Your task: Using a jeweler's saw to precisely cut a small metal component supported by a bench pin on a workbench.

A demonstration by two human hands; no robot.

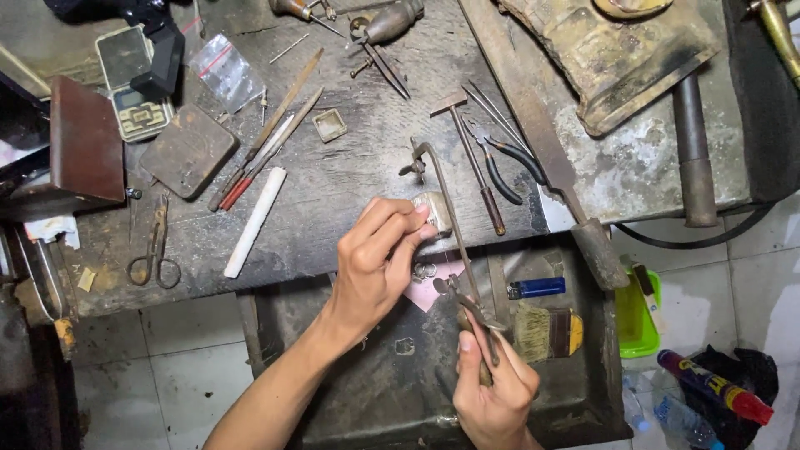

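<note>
hands: left [379, 262] pinches metal piece [433, 210]; right [492, 387] grips saw frame [454, 242]; tray [583, 392] holds brush [546, 332], lighter [536, 287].

The left hand [379, 262] reaches toward 1 o'clock with fingers pinched together; the right hand [493, 385], at 5 o'clock from it, seems closed in a grip.

Even overhead light, soft shadows, sharp focus mid-frame, dim left edge, slight wide-angle bending at the corners
</note>
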